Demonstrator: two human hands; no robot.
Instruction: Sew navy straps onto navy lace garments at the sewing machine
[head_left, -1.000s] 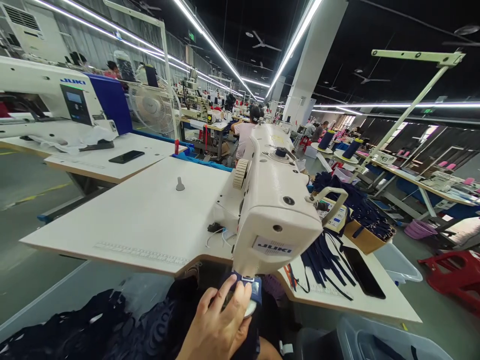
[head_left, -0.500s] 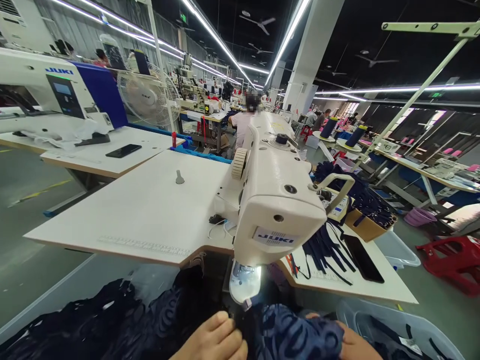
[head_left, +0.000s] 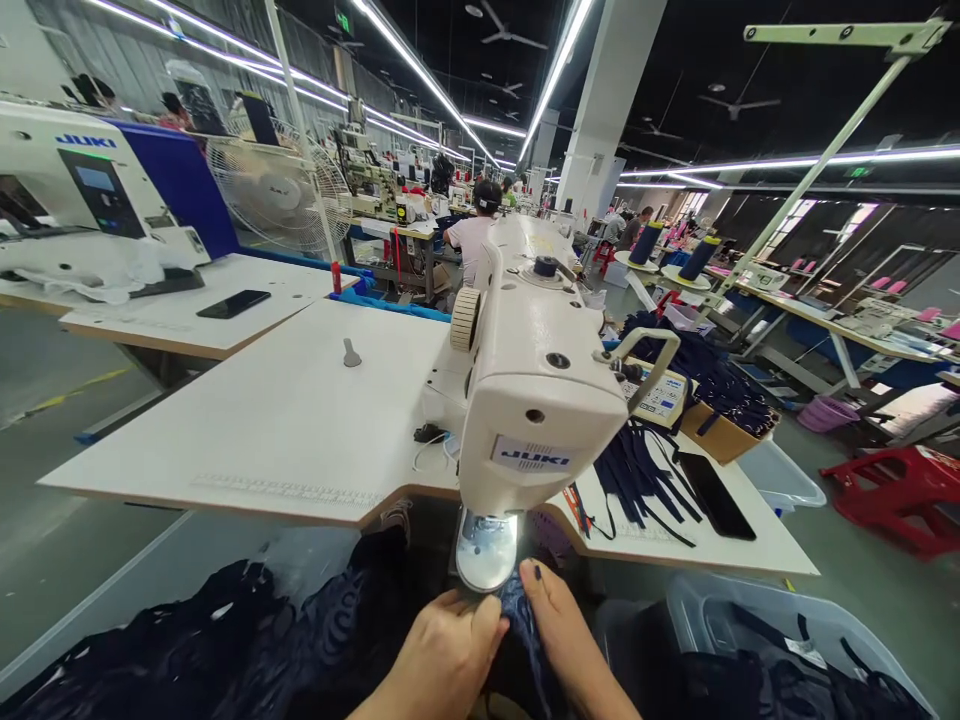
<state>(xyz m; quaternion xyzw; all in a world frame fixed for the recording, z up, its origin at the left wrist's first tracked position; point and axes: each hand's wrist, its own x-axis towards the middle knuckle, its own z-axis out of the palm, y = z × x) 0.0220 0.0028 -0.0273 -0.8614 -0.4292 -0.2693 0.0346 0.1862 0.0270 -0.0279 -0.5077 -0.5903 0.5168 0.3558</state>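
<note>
A white JUKI sewing machine point(head_left: 544, 410) stands in front of me, its lamp lighting the rounded metal plate at the end of its arm point(head_left: 486, 555). Just below that plate, a dark blue patterned garment piece point(head_left: 519, 605) is gathered between my hands. My left hand point(head_left: 450, 645) has its thumb and fingers closed on the cloth's left side, near the plate's lower edge. On the right side, my right hand point(head_left: 562, 630) grips the same cloth, fingers pointing up toward the plate. The lower cloth partly disappears between my wrists.
Dark garments point(head_left: 225, 640) fill a clear bin at lower left; another bin point(head_left: 690, 610) with dark pieces stands at lower right. On the table lie navy strips point(head_left: 637, 480), a black phone point(head_left: 716, 495) and a small metal piece point(head_left: 351, 353). A red stool point(head_left: 892, 500) stands right.
My right hand has moved left and up, bringing the patterned cloth to the plate. My left hand has shifted slightly to meet it. The view has turned a little.
</note>
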